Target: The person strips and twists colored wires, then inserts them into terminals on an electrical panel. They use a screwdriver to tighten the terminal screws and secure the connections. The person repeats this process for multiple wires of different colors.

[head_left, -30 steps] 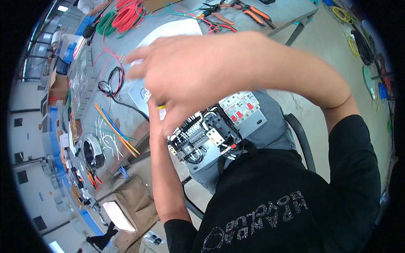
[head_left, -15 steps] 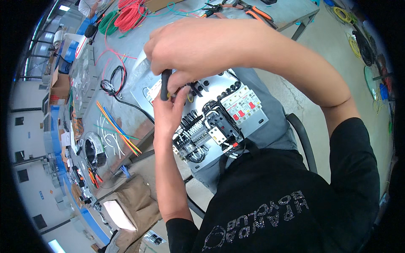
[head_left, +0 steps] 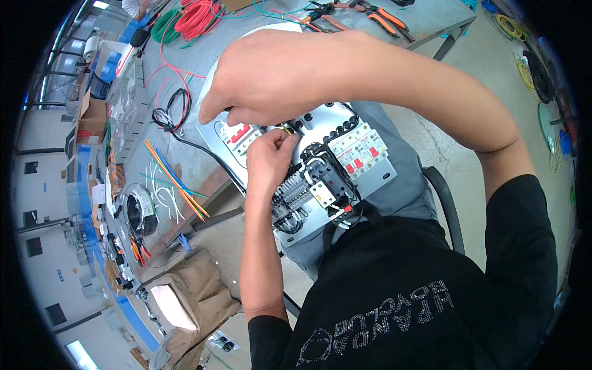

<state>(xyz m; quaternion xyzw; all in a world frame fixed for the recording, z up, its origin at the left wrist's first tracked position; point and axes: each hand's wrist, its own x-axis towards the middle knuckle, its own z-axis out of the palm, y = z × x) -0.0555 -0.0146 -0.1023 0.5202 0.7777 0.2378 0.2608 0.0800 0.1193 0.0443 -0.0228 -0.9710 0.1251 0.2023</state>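
The metal mounting plate (head_left: 322, 128) is lying across the person's lap (head_left: 401, 182), beside the bench (head_left: 425, 21). The left hand (head_left: 268, 161) is resting over its left part, thumb and forefinger meeting; whether they are gripping a wire cannot be told. The right hand (head_left: 262, 77) is hovering with bent fingers above the far-left breaker (head_left: 239, 134); its grip is staying unclear from this view.

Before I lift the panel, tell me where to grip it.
Grip the panel by its two corners nearest you, probably coming from left and right: bare metal shows at both, while breakers and black wires sit farther in.
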